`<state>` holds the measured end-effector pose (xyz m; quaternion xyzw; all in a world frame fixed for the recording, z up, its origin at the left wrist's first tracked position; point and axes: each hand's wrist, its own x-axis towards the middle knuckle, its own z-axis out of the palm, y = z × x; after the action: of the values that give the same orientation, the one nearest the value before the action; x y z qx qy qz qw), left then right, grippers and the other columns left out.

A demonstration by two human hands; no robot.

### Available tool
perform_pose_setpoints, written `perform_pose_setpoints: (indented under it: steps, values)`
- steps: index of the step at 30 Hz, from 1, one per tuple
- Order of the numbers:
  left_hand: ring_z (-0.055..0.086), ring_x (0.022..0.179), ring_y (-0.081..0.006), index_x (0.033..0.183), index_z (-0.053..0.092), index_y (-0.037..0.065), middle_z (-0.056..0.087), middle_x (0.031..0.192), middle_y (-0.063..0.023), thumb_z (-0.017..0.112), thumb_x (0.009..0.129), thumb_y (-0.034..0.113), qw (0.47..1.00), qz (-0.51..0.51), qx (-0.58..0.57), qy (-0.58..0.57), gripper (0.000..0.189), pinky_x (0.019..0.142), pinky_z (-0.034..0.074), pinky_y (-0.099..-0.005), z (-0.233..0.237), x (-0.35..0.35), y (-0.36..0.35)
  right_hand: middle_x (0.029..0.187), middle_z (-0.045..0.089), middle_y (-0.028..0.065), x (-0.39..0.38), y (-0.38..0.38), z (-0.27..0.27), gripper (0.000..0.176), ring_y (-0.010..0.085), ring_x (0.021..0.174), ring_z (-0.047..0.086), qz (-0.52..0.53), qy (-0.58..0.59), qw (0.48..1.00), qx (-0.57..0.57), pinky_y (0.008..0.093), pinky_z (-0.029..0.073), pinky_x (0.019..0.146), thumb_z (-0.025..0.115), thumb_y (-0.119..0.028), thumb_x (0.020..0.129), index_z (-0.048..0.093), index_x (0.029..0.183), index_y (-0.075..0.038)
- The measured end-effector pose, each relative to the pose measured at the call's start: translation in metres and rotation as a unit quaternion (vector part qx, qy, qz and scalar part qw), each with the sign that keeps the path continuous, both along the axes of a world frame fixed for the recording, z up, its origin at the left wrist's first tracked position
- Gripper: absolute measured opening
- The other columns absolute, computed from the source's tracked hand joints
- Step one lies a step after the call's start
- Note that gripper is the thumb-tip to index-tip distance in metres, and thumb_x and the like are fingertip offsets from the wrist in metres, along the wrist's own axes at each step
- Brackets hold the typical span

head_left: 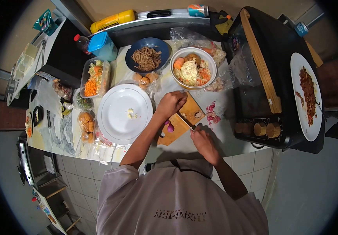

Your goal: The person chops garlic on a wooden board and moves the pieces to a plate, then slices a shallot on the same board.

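On the counter lies a wooden cutting board (173,136) with small pale pieces near its right edge. My right hand (204,144) is closed around a knife (185,121), whose blade lies across the board. Above the board's upper left part, my left hand (172,104) has its fingers bent together; whatever they hold, if anything, is hidden. Purple shallots (170,128) rest on the board below my left hand. Pinkish peels (212,113) are scattered on the counter to the right of the board.
A white plate (118,117) with a few pale bits is on the left. Behind are a bowl of mixed food (212,80), a dark blue bowl (129,58) and a vegetable container (105,80). A black oven (251,94) stands right, bearing a plate of red food (299,113).
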<state>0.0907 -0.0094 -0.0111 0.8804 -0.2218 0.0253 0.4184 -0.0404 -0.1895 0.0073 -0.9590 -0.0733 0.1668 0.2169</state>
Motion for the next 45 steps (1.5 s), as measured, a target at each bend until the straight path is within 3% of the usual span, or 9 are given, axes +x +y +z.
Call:
perform_pose_setpoints:
  steps: [7, 9, 16, 19, 24, 28, 34, 39, 45]
  values:
    - [0.064, 0.075, -0.0357, 0.091, 0.067, 0.000, 0.066, 0.083, -0.0157, 0.064, 0.082, 0.008, 1.000, -0.024, -0.011, -0.014, 0.012, 0.069, 0.051, -0.0404, 0.000, 0.004, -0.003, 0.073, 0.062, 0.0275, 0.004, 0.001, 0.005, 0.034, 0.0461, 0.073, 0.062, -0.025, 0.000, 0.999, 0.032, 0.0520, 0.051, 0.063, 0.049, -0.027, 0.098, 0.051, 0.087, 0.005]
    - [0.064, 0.076, -0.0357, 0.092, 0.067, 0.000, 0.066, 0.084, -0.0162, 0.065, 0.082, 0.008, 0.996, -0.013, -0.084, 0.040, 0.013, 0.069, 0.051, -0.0405, 0.000, 0.008, -0.002, 0.073, 0.064, 0.0244, 0.008, 0.000, 0.018, 0.033, 0.0430, 0.073, 0.065, 0.002, -0.014, 1.000, 0.008, 0.0494, 0.054, 0.061, 0.046, -0.026, 0.099, 0.054, 0.090, 0.004]
    - [0.063, 0.079, -0.0376, 0.093, 0.066, 0.000, 0.066, 0.087, -0.0170, 0.062, 0.083, 0.008, 1.000, -0.013, 0.002, -0.016, 0.013, 0.070, 0.050, -0.0424, 0.006, 0.003, -0.002, 0.074, 0.064, 0.0256, 0.010, -0.003, 0.002, 0.035, 0.0444, 0.072, 0.064, 0.001, -0.003, 1.000, 0.027, 0.0496, 0.053, 0.061, 0.046, -0.027, 0.099, 0.055, 0.088, 0.005]
    - [0.062, 0.080, -0.0377, 0.093, 0.066, 0.000, 0.066, 0.089, -0.0166, 0.061, 0.084, 0.008, 0.998, -0.025, 0.049, 0.008, 0.013, 0.070, 0.050, -0.0423, 0.008, 0.003, -0.002, 0.079, 0.063, 0.0284, 0.010, -0.001, 0.002, 0.034, 0.0477, 0.080, 0.062, -0.044, 0.042, 0.997, 0.039, 0.0544, 0.050, 0.067, 0.047, -0.029, 0.098, 0.052, 0.091, 0.004]
    - [0.064, 0.077, -0.0359, 0.098, 0.066, -0.002, 0.066, 0.085, -0.0179, 0.062, 0.081, 0.001, 0.997, -0.016, -0.067, 0.016, 0.018, 0.071, 0.051, -0.0400, -0.002, 0.006, 0.000, 0.074, 0.064, 0.0254, 0.010, -0.004, 0.011, 0.035, 0.0459, 0.074, 0.064, -0.002, -0.026, 1.000, 0.006, 0.0512, 0.052, 0.066, 0.047, -0.027, 0.098, 0.055, 0.089, 0.005]
    - [0.064, 0.076, -0.0360, 0.097, 0.066, -0.003, 0.065, 0.084, -0.0177, 0.062, 0.080, 0.000, 0.997, -0.008, -0.071, 0.034, 0.017, 0.070, 0.051, -0.0399, -0.001, 0.006, 0.000, 0.074, 0.064, 0.0254, 0.015, -0.007, 0.014, 0.035, 0.0459, 0.074, 0.064, -0.006, -0.010, 1.000, 0.012, 0.0511, 0.052, 0.065, 0.047, -0.027, 0.098, 0.055, 0.088, 0.005]
    - [0.063, 0.078, -0.0374, 0.095, 0.067, 0.000, 0.065, 0.085, -0.0170, 0.064, 0.082, 0.006, 1.000, -0.014, 0.013, 0.001, 0.015, 0.071, 0.050, -0.0428, 0.004, 0.005, -0.004, 0.073, 0.063, 0.0259, 0.011, -0.007, 0.005, 0.035, 0.0452, 0.074, 0.064, -0.023, -0.004, 0.999, 0.049, 0.0510, 0.052, 0.062, 0.047, -0.027, 0.098, 0.056, 0.086, 0.005]
    - [0.065, 0.078, -0.0358, 0.096, 0.066, -0.003, 0.067, 0.087, -0.0185, 0.063, 0.080, 0.000, 0.998, -0.006, -0.051, 0.032, 0.016, 0.072, 0.051, -0.0392, -0.002, 0.008, -0.002, 0.074, 0.063, 0.0261, 0.017, -0.009, 0.025, 0.035, 0.0436, 0.073, 0.065, 0.029, -0.032, 0.999, 0.018, 0.0488, 0.053, 0.061, 0.047, -0.026, 0.099, 0.055, 0.085, 0.005]
    - [0.065, 0.078, -0.0357, 0.096, 0.066, -0.002, 0.066, 0.086, -0.0183, 0.062, 0.081, 0.000, 0.999, -0.012, -0.050, -0.014, 0.016, 0.071, 0.051, -0.0395, -0.003, 0.006, -0.001, 0.073, 0.064, 0.0247, 0.006, 0.000, 0.007, 0.036, 0.0456, 0.071, 0.064, -0.017, 0.020, 1.000, 0.009, 0.0513, 0.052, 0.063, 0.046, -0.030, 0.099, 0.051, 0.092, 0.004]
